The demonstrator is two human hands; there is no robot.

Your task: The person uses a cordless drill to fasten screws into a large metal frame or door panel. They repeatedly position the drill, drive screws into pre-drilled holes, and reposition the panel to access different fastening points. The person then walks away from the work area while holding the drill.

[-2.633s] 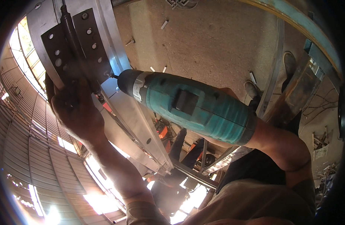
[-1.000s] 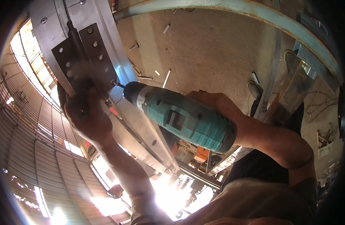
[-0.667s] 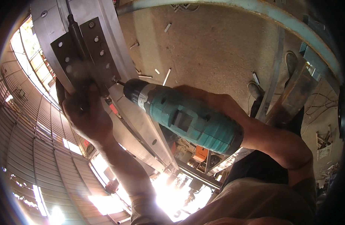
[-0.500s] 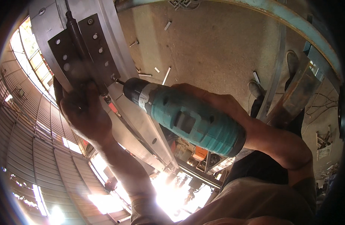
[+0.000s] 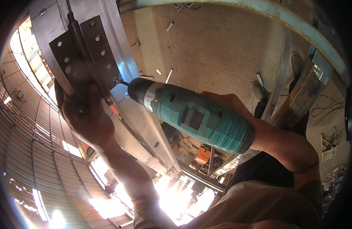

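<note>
A dark metal hinge (image 5: 84, 49) with several holes in its two leaves lies against a grey metal frame (image 5: 124, 57). My left hand (image 5: 86, 114) is closed around the hinge's lower end and the frame's edge, its fingertips partly hidden in shadow. In my right hand (image 5: 229, 101) is a teal and black cordless drill (image 5: 199, 118), gripped from behind its body; the handle is out of sight. The bit meets a small screw (image 5: 116, 80) at the lower right corner of the hinge leaf. Bluish light falls on the frame beside the bit.
A curved blue-green metal bar (image 5: 260, 7) crosses the top. Offcuts (image 5: 169, 26) are scattered on the concrete floor. At the right stands a rusty steel beam (image 5: 302, 91) near a shoe (image 5: 259, 91). An orange machine (image 5: 204, 154) sits below the drill.
A bluish light has come on over the frame near the bit. The drill has shifted slightly right and down at its rear, with the bit still at the screw. My left hand stays put.
</note>
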